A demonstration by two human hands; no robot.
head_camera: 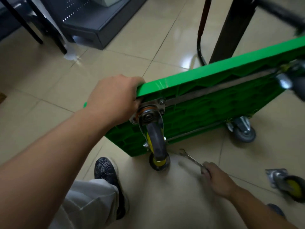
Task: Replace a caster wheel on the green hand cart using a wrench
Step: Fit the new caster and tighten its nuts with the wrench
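Note:
The green hand cart (219, 103) stands tipped on its side on the tiled floor, its ribbed underside facing me. My left hand (113, 98) grips its upper near corner. Just below that corner a caster (156, 136) with a dark wheel and yellow hub is bolted to the cart by a metal plate. My right hand (217, 180) holds a silver open-end wrench (191, 157) low near the floor, its jaw pointing up toward that caster without touching it. A loose caster wheel (287, 184) with a yellow hub lies on the floor at the right.
Two more casters (242, 129) (290, 78) sit on the cart's far end. A dark table leg (231, 28) and a black curved tube (200, 47) stand behind the cart. A grey cabinet (92, 22) is at the back left. My shoe (107, 177) is beside the cart.

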